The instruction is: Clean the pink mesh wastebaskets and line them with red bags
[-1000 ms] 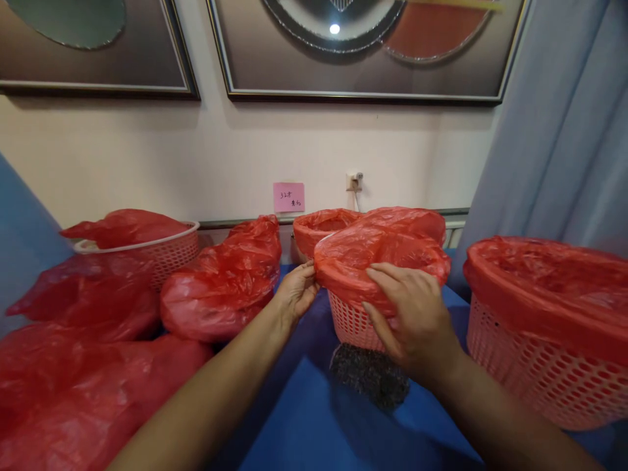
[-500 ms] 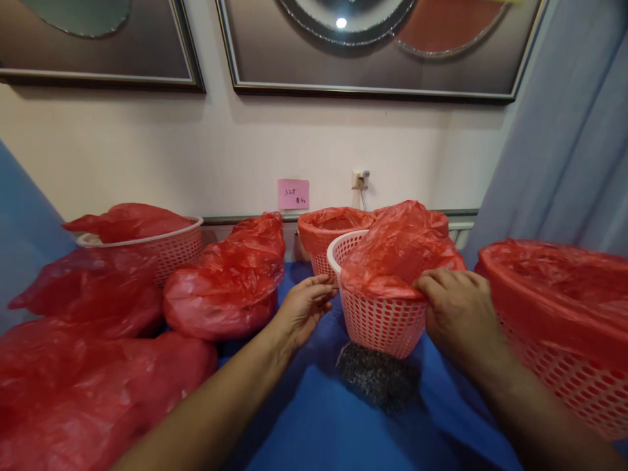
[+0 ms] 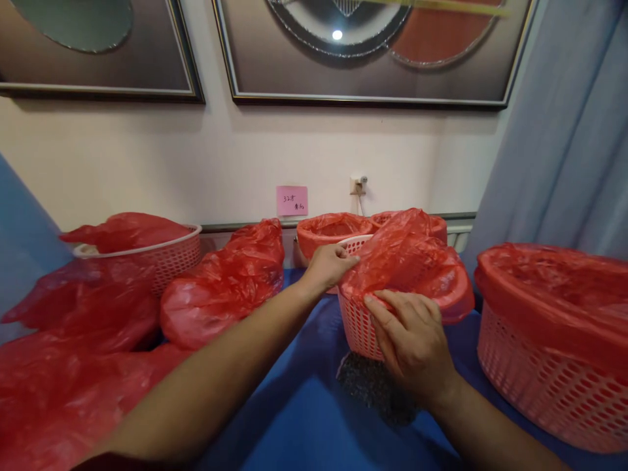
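Observation:
A pink perforated plastic basket point(image 3: 360, 333) with a white rim stands in the middle. A thin red plastic bag point(image 3: 407, 255) lines it, folded over the front and right rim, while the left rim is partly bare. My left hand point(image 3: 328, 265) is closed at the basket's left rim, thumb and fingers by the bag's edge; its fingertips are partly hidden. At the front rim, my right hand point(image 3: 415, 343) pinches the turned-down edge of the bag. Just in front of the basket's base lies a dark, speckled bundle point(image 3: 373, 386), partly behind my right forearm and hand.
A large bag-lined basket point(image 3: 549, 379) stands at right. More lined baskets point(image 3: 314, 235) sit behind, by the wall. Full-looking red bags point(image 3: 216, 307) and another basket point(image 3: 181, 255) crowd the left. Blue cloth point(image 3: 294, 405) covers the table. A pink note point(image 3: 292, 201) hangs on the wall.
My left hand has moved up and right onto the basket's rim. My right hand has slid left along the front rim, and the bag now hangs over the right side.

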A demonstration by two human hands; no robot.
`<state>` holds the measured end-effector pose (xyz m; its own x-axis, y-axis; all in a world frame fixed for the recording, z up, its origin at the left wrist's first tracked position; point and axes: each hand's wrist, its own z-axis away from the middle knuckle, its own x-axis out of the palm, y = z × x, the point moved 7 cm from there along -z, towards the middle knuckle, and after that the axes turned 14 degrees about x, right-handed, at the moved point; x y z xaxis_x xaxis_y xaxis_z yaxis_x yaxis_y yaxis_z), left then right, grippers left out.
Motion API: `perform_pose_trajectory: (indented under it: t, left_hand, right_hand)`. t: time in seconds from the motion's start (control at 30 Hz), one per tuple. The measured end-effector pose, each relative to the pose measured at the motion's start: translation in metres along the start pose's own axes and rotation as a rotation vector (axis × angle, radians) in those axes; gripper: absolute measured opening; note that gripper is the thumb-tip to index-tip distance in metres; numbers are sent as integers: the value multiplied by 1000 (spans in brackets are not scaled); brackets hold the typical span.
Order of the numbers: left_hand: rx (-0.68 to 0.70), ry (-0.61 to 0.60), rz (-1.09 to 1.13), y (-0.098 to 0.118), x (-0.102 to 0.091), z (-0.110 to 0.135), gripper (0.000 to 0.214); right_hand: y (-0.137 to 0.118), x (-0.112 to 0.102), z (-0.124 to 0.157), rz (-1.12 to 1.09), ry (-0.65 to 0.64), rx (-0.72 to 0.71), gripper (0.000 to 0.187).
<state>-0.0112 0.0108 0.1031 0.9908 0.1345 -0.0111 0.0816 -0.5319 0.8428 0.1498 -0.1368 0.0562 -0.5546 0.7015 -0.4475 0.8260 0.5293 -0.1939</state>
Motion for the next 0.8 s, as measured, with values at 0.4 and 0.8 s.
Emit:
perform_pose_trajectory:
  t: [0.4,0.8]
  left_hand:
    - [-280,256,350,-61,-34,87,25]
    - [4,271,173,-30,-40,58,46]
  right_hand:
    - [20,-16,6,-100,75,-67,30]
    - [63,-32,-10,81,26,87,28]
